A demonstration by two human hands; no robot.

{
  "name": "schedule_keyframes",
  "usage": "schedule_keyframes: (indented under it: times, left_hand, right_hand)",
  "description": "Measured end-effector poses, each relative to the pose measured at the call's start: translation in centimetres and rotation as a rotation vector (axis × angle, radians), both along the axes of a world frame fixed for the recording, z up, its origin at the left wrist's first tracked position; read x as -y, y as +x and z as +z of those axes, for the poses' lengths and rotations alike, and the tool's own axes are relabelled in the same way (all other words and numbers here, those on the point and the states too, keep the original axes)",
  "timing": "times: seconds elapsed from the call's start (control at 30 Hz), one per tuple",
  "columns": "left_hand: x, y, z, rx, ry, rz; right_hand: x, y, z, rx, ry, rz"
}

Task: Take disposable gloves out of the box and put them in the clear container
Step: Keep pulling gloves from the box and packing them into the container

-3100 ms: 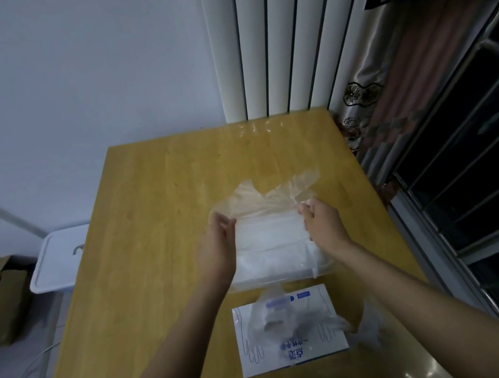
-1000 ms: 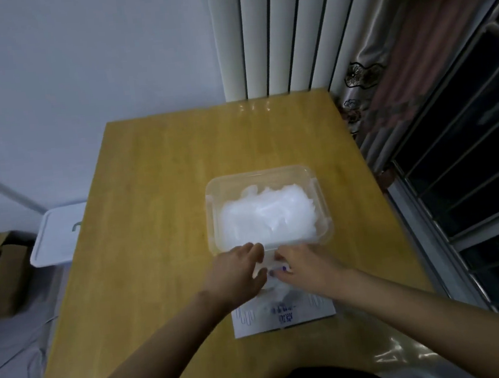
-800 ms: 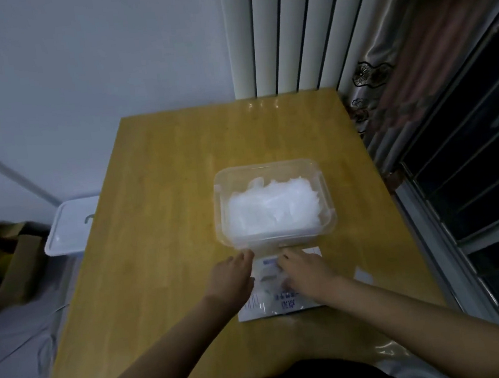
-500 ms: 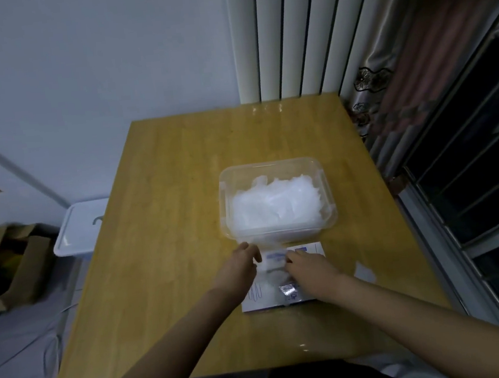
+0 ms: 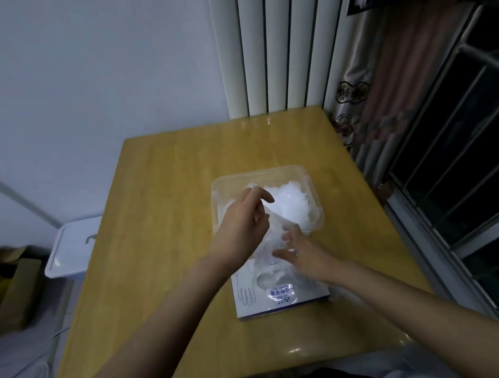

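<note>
A white glove box (image 5: pixel 280 293) with blue print lies flat on the wooden table (image 5: pixel 158 216) near me. Just beyond it stands the clear container (image 5: pixel 310 182), holding a pile of thin clear gloves (image 5: pixel 290 204). My left hand (image 5: pixel 242 223) is raised over the container's near left corner and pinches a clear glove (image 5: pixel 273 232) that stretches back down toward the box. My right hand (image 5: pixel 302 252) hovers over the box's far end, fingers spread and loosely bent, touching the same filmy plastic.
A white lidded bin (image 5: pixel 72 247) stands on the floor left of the table, with cardboard boxes (image 5: pixel 3 291) beyond it. A white radiator (image 5: pixel 272 41) and a curtain (image 5: pixel 385 82) rise behind the table. Dark window frames (image 5: pixel 470 165) run along the right.
My left hand has lifted from the box up over the container, drawing a clear glove out with it. My right hand has stayed over the box and opened its fingers.
</note>
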State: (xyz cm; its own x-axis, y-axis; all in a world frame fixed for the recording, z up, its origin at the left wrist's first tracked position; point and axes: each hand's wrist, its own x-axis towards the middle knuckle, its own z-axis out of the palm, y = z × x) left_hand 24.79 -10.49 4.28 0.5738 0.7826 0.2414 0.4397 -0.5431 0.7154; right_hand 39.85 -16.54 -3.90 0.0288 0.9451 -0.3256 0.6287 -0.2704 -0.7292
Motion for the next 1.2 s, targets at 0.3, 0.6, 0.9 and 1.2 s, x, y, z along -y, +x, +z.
schedule_keyframes:
  times: [0.3, 0.6, 0.9, 1.2]
  left_hand:
    - [-0.8, -0.1, 1.8, 0.108, -0.044, -0.08]
    - [-3.0, -2.0, 2.1, 0.163, -0.048, 0.044]
    - [-4.1, -1.9, 2.5, 0.174, -0.073, 0.015]
    - [-6.8, -1.3, 2.6, 0.375, -0.274, 0.058]
  right_hand:
    - [-3.9, 1.4, 2.9, 0.094, 0.174, -0.199]
    - [-6.8, 1.1, 4.7, -0.26, 0.113, -0.222]
    - [-9.5, 0.6, 4.4, -0.349, 0.026, -0.074]
    - [-10.4, 1.2, 3.5, -0.537, -0.196, 0.009]
